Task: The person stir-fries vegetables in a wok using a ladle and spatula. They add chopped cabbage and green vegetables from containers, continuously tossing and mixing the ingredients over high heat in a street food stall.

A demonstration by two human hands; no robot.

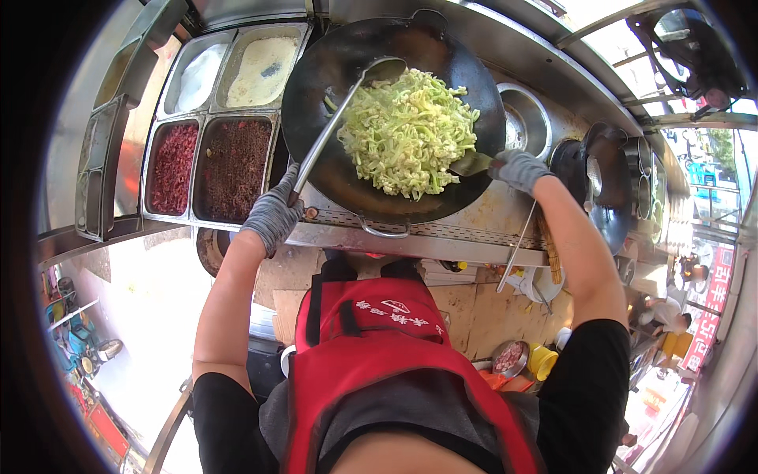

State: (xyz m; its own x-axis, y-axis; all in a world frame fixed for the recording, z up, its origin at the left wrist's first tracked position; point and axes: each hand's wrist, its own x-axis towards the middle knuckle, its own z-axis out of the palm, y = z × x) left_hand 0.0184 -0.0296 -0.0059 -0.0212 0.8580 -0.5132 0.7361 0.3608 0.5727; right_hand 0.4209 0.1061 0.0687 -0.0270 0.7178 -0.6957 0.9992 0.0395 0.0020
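A large dark wok [331, 154] sits on the stove in front of me. Chopped pale green cauliflower [411, 133] is heaped in its middle. My left hand [275, 210], in a grey glove, grips the handle of a long metal ladle [331, 121], whose bowl rests at the upper left edge of the heap. On the wok's right rim, my gloved right hand [521, 170] is closed round a metal spatula [472, 163]; its blade touches the lower right of the cauliflower.
Left of the wok stand metal pans with white powder [201, 77], pale yellowish seasoning [260, 71], red chopped food [173, 169] and dark ground seasoning [234, 163]. At right are a metal pot [524, 121], a second wok [610, 201] and a bamboo brush [551, 255]. A metal counter edge [426, 247] runs before me.
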